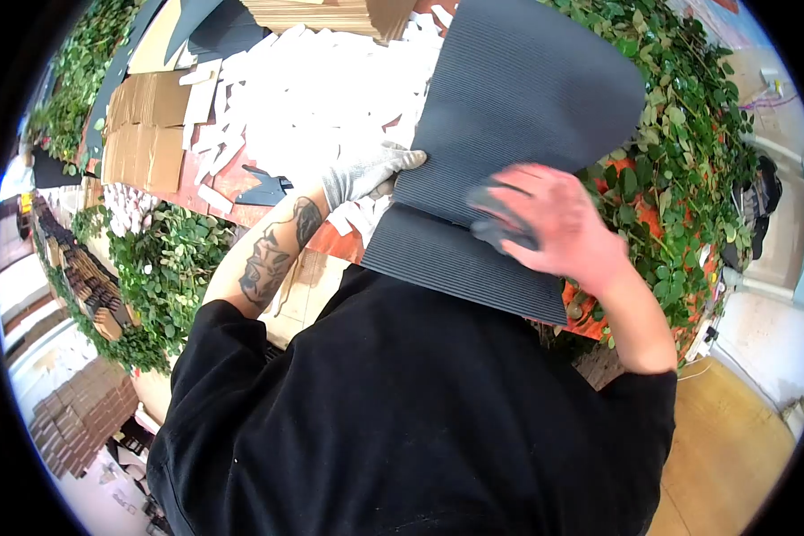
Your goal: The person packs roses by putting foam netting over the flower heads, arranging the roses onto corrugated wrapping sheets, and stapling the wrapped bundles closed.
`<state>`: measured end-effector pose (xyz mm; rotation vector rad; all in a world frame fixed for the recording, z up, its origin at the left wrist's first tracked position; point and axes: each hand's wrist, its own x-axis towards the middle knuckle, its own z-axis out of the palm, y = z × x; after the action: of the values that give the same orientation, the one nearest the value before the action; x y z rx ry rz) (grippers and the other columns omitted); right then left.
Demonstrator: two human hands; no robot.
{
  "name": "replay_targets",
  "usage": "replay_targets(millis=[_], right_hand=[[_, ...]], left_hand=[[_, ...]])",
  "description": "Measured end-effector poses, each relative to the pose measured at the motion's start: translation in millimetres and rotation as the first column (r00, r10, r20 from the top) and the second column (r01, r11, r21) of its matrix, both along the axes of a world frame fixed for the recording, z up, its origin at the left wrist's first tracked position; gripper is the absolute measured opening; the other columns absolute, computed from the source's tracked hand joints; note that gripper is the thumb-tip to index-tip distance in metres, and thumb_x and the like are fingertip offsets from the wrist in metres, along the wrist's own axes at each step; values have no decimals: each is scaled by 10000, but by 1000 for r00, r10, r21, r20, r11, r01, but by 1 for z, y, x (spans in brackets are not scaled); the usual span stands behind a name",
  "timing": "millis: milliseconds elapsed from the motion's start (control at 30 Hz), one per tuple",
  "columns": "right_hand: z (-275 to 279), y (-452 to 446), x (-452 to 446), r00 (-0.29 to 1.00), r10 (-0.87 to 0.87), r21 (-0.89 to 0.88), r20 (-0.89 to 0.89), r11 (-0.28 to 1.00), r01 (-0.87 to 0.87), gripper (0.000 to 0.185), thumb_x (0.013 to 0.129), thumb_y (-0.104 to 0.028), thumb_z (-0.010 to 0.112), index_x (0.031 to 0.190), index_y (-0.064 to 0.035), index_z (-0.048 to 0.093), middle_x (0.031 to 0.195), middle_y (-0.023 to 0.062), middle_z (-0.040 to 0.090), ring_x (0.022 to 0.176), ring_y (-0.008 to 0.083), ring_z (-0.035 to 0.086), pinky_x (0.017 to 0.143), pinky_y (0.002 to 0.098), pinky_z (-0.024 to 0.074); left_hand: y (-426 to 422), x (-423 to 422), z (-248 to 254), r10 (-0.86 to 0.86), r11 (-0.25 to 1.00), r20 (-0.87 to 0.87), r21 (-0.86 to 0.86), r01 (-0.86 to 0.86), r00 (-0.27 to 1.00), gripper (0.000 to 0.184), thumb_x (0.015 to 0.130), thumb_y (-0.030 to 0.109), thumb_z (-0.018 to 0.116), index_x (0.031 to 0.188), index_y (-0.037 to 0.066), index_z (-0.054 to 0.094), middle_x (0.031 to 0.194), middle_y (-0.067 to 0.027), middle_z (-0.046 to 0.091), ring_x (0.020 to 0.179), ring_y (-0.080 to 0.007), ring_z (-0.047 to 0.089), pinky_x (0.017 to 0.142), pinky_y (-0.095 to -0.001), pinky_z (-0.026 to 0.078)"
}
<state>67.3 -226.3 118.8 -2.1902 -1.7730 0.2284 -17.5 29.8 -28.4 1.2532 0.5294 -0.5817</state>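
Note:
A large black corrugated sheet [518,98] lies in front of me, its far right corner rounded. A crease crosses it, and the nearer flap [460,263] reaches to my chest. My left hand [371,172], in a pale grey knitted glove, grips the sheet's left edge with the thumb on top. Over the sheet's right side, near the crease, is my right hand [554,219], blurred by motion. Its fingers and thumb are curled round a dark grey object [500,219], too smeared to name.
Many white strips [322,89] are heaped left of the sheet on a red table [174,183]. Brown cardboard pieces [143,134] and a cardboard stack [330,16] lie beyond. Leafy green stems [679,116] crowd the right side, and more foliage [174,268] stands at left.

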Motion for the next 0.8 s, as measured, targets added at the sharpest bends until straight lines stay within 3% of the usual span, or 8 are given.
replay_targets(millis=[33, 100, 133, 333, 467, 667, 733, 800], right_hand=[[-34, 12, 8, 924, 65, -31, -376, 996, -82, 470, 758, -296, 631, 1189, -119, 569, 1286, 56, 504, 1200, 218, 457, 1057, 409, 316], [-76, 35, 18, 928, 244, -137, -280, 947, -290, 532, 786, -378, 598, 1250, -128, 531, 1355, 81, 451, 1287, 254, 375, 1120, 420, 234], [-84, 43, 18, 901, 393, -290, 185, 898, -332, 546, 801, -415, 577, 1266, -133, 522, 1353, 102, 455, 1304, 285, 357, 1134, 416, 211], [-146, 48, 19, 935, 324, -398, 145, 884, -245, 642, 773, -445, 626, 1280, -72, 503, 1386, 173, 406, 1322, 351, 320, 1133, 469, 188], [-150, 50, 20, 928, 345, -535, 139, 815, -223, 625, 730, -439, 655, 1221, -67, 548, 1352, 186, 429, 1283, 395, 340, 1107, 518, 210], [-170, 35, 27, 927, 338, -459, 165, 858, -231, 661, 677, -460, 677, 1205, -77, 566, 1338, 209, 433, 1283, 411, 329, 1098, 546, 202], [-162, 44, 29, 956, 294, -461, -20, 846, -270, 703, 644, -441, 710, 1183, -17, 551, 1351, 265, 379, 1313, 480, 248, 1111, 578, 151], [-166, 39, 29, 966, 257, -466, -24, 852, -239, 715, 636, -433, 719, 1188, -14, 542, 1348, 266, 383, 1311, 480, 254, 1108, 579, 155]], left_hand=[[-2, 0, 11, 13, 1000, -14, -21, -14, 1000, 361, 930, 295, 574, 920, -63, 619, 685, -91, 611, 477, -100, 511, 413, -238, 403], [0, -1, 8, -202, 952, -60, 223, 210, 978, 428, 905, 380, 590, 894, -46, 626, 646, -74, 610, 497, -114, 535, 442, -245, 413], [2, 0, 8, -400, 784, -150, 456, 422, 904, 483, 889, 442, 591, 887, -38, 634, 649, -75, 629, 546, -138, 574, 503, -258, 453], [0, -15, 59, -603, 414, -127, 795, 445, 788, 423, 805, 443, 592, 970, 67, 690, 842, -145, 674, 811, -271, 652, 775, -362, 488], [98, -69, 70, -163, 509, 285, 844, -167, 945, 329, 818, 369, 599, 896, 58, 672, 768, -135, 641, 736, -247, 637, 720, -363, 485], [298, -92, -9, 274, -396, 190, 916, -69, 943, 579, 749, 405, 619, 1222, 100, 486, 1176, -169, 551, 1017, -315, 609, 845, -423, 490], [305, -78, 25, 438, 60, -116, 993, 99, 892, 998, 603, 458, 724, 1425, 97, 288, 1359, -184, 444, 1188, -335, 520, 972, -404, 447], [320, -72, 16, 438, 128, -234, 972, 198, 868, 1075, 591, 458, 739, 1458, 110, 207, 1350, -185, 460, 1201, -332, 512, 971, -393, 449]])
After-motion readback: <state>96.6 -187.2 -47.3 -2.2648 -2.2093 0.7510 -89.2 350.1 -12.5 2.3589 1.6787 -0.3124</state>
